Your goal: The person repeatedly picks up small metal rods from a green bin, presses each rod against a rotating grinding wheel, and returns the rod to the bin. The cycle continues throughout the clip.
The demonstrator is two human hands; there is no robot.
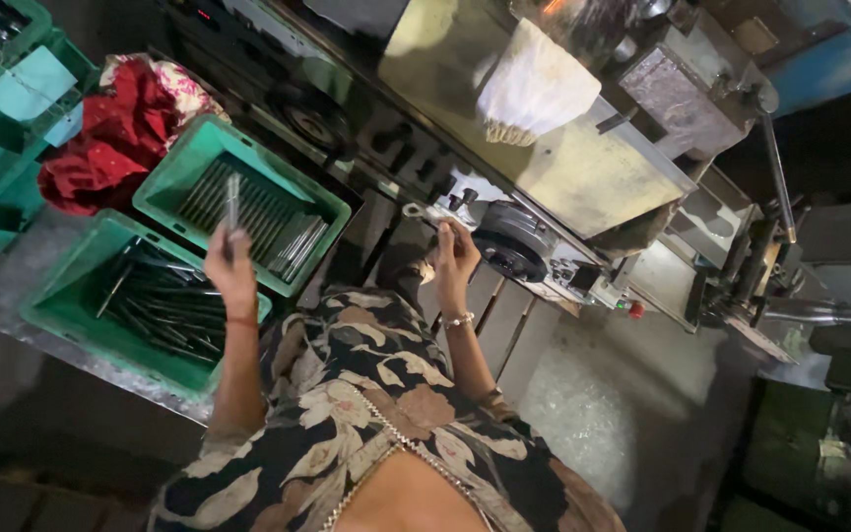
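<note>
Rod [232, 202] upright (long axis vertical) pinched by left hand [229, 268]; right hand [455, 254] grips wrench [424, 212].

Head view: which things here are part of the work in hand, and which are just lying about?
In use:
left hand holding metal rods
right hand at the machine
green crates of rods

Lying about:
red cloth
white cloth

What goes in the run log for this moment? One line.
left hand: holds thin grey metal rod above green plastic crate of rods | right hand: on grey metal machine
</note>
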